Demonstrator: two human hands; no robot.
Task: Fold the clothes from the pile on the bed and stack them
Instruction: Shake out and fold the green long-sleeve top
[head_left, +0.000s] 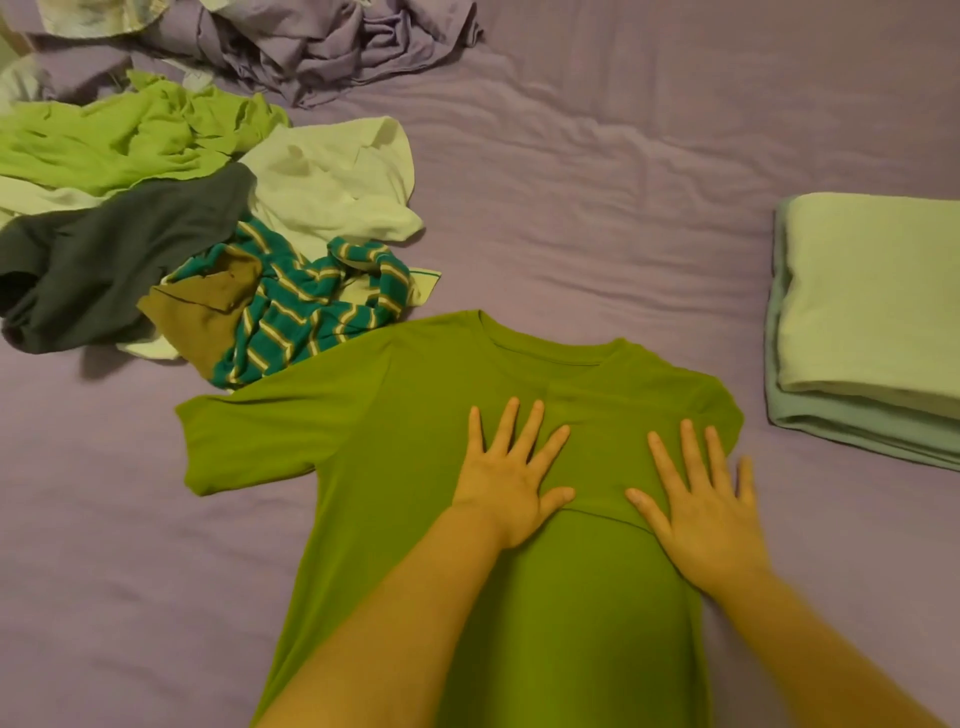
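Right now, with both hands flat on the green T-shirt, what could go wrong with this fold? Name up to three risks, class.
1. The right sleeve is already folded in under the right hand, while the left sleeve still lies spread; the green T-shirt may end up lopsided.
2. Its collar edge touches the striped garment in the pile; lifting could drag that along.
3. The left hand only presses flat, so the fabric could slide on the purple sheet.

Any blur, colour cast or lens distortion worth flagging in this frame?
Head view: dim, warm yellow-green cast; soft overall, with both forearms smeared, the hands on the green shirt sharper; wide-angle bowing shows at the folded stack by the right edge; no glare.
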